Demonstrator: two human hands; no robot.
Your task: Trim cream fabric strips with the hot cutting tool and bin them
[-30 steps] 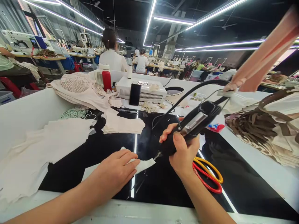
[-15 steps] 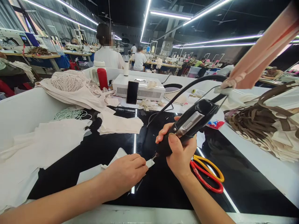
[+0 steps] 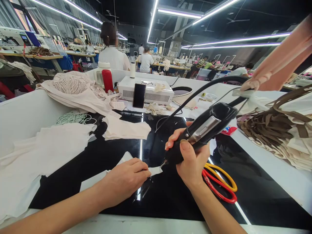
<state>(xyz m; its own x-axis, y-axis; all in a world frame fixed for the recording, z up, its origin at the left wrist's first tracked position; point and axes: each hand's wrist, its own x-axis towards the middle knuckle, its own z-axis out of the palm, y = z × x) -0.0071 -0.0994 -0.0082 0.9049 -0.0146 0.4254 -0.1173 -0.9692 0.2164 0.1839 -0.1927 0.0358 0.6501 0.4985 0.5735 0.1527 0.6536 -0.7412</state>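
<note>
My right hand (image 3: pixel 191 162) is wrapped round a black corded hand tool (image 3: pixel 203 128) with a silver lever and a thin metal tip. The tool slants down to the left, and its tip meets the end of a narrow white fabric strip (image 3: pixel 156 170). Fingers pinched, my left hand (image 3: pixel 128 178) holds that strip just left of the tip. More white fabric (image 3: pixel 92 180) lies under and behind my left hand, partly hidden by it. Beside my right wrist are scissors with red and yellow handles (image 3: pixel 220 182); their blades are hidden.
White fabric layers (image 3: pixel 56 146) lie left, a beige fabric stack (image 3: pixel 125 127) farther back. A phone (image 3: pixel 139 96) leans on a white vented box (image 3: pixel 158 92). Brown straps (image 3: pixel 273 122) are heaped right. A peach fabric tie (image 3: pixel 275 71) hangs by the tool's cable (image 3: pixel 195 92).
My right hand and the tool have shifted slightly right. My left hand has moved slightly left along the strip, so more of its end shows beside the tip.
</note>
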